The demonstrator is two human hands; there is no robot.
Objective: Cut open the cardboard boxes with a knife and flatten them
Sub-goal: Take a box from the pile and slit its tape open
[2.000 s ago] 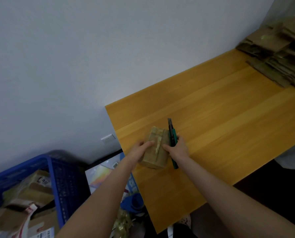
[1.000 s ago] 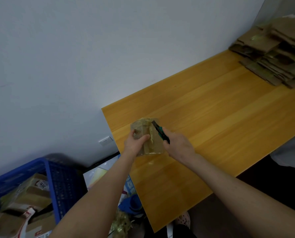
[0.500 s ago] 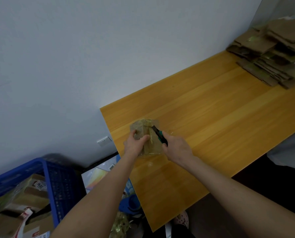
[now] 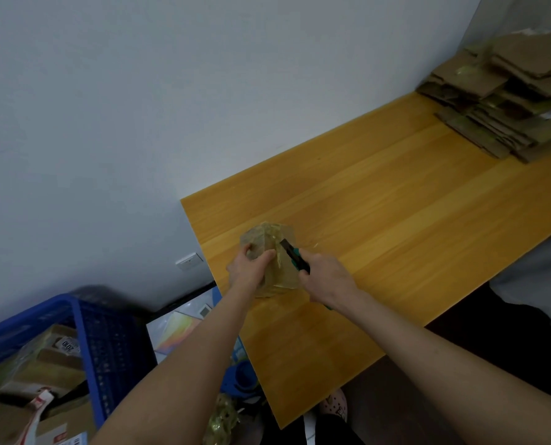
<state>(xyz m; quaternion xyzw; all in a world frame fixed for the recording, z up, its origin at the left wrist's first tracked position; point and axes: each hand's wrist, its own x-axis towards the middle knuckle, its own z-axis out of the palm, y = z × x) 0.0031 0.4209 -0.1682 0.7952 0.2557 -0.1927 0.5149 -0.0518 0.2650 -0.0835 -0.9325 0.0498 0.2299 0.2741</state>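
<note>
The small cardboard box (image 4: 279, 274) is up near the left end of the wooden table (image 4: 396, 220), glossy with tape, one corner pointing up toward the wall. From this angle it cannot be told whether its base rests on the wood or hangs just above it. The left hand (image 4: 248, 273) has it: thumb laid across the near face, fingers curled round the left side, a firm grip. On the other side, the right hand (image 4: 327, 279) has its fingers wrapped tight around the green handle of a knife (image 4: 295, 256). The knife's dark front end slants up and left and meets the box's near face, right beside the left thumb. The blade tip itself is too small to make out.

Far down the table, at the right end against the wall, a stack of flattened cardboard (image 4: 508, 101) lies in a ragged heap, well apart from the action. Off the table's left end, a blue crate (image 4: 107, 348) holds more boxes (image 4: 43, 367), some with labels and tape. Between crate and table lies a flat sheet (image 4: 181, 329) in pastel colours, and a blue object (image 4: 240, 377) peeks out by the table edge. A white switch plate (image 4: 189, 261) sits low on the pale wall (image 4: 139, 107). Down at the bottom edge, a pale pink shoe (image 4: 335, 409) shows.
</note>
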